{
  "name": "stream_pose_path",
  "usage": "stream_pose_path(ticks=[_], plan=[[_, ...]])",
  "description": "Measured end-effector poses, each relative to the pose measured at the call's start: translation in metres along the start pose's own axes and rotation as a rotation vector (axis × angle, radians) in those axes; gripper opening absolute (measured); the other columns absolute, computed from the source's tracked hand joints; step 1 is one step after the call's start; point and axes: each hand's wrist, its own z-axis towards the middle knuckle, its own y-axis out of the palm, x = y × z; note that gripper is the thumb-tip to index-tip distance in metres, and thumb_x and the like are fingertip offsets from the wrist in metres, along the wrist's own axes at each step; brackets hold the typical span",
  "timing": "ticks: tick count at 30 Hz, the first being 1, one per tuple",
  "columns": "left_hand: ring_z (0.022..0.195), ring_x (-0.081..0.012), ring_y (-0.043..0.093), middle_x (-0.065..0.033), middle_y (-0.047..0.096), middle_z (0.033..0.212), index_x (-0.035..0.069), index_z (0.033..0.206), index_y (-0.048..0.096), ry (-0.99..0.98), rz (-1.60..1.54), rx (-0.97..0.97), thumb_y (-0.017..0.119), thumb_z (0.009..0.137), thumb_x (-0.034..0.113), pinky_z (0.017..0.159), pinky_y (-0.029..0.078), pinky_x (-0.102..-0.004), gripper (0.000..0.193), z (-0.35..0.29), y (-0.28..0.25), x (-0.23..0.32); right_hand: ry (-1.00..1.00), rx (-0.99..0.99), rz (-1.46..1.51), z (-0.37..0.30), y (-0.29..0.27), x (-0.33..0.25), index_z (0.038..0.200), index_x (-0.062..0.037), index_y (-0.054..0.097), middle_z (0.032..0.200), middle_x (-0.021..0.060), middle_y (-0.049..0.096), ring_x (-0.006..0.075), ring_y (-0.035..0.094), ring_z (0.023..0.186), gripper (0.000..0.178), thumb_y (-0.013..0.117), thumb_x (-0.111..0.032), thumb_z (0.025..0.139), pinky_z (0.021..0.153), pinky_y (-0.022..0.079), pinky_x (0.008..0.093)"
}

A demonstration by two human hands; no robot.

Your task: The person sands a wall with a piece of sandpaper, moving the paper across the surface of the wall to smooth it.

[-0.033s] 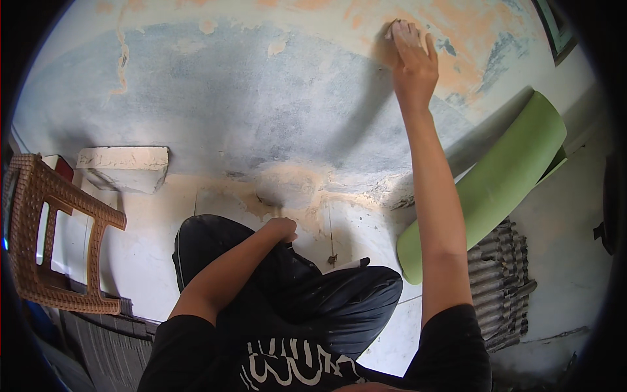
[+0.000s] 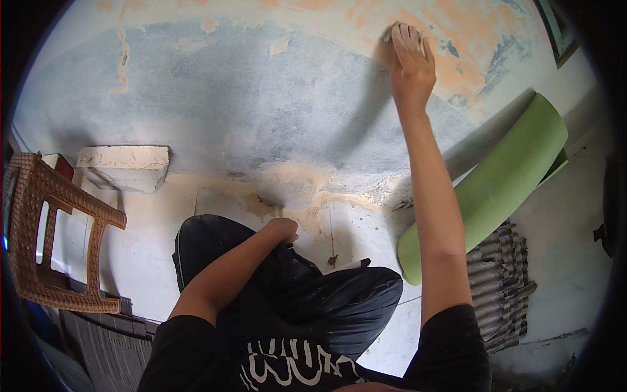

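Note:
I sit cross-legged on a pale floor facing a worn wall of grey-blue paint with peeling orange and cream patches. My right hand reaches up at arm's length and presses flat against the wall near an orange patch. A small pale pad shows under its dusty fingertips; what kind of pad it is cannot be told. My left hand rests curled on my left knee, on the black trousers, and holds nothing.
A brown woven-look plastic stool stands at the left. A pale block lies at the wall's foot. A green rolled mat leans on the wall at the right, over a dark ribbed stack.

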Motion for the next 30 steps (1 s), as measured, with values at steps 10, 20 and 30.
stream_pose_path(ticks=[10,20,30], plan=[[0.113,-0.0346,0.066,-0.0159,0.069,0.122,0.005,0.116,0.072,-0.024,0.022,-0.01,0.065,0.089,0.04,0.092,0.054,-0.0472,0.044,0.0,0.004,-0.002,0.075,-0.072,-0.024,-0.062,-0.003,-0.042,0.117,-0.0142,0.072,0.12,0.0019,0.072,0.0159,0.064,0.12,0.036,0.067,0.002,0.084,0.114,0.035,0.0463],[0.111,-0.0383,0.066,-0.0212,0.07,0.117,-0.001,0.112,0.072,-0.016,0.039,-0.005,0.062,0.09,0.044,0.094,0.052,-0.0469,0.051,-0.002,0.007,-0.011,-0.123,-0.344,0.114,-0.059,-0.05,-0.02,0.116,-0.0162,0.072,0.123,0.001,0.071,0.0142,0.064,0.121,0.034,0.064,-0.001,0.087,0.114,0.036,0.045],[0.112,-0.0342,0.067,-0.015,0.069,0.123,0.007,0.116,0.072,-0.047,0.047,-0.033,0.065,0.089,0.04,0.091,0.054,-0.0472,0.044,0.003,0.01,-0.004,-0.119,-0.041,-0.083,0.022,-0.025,0.027,0.119,-0.0182,0.07,0.122,0.0028,0.072,0.0152,0.065,0.12,0.039,0.063,0.001,0.086,0.109,0.039,0.0427]])
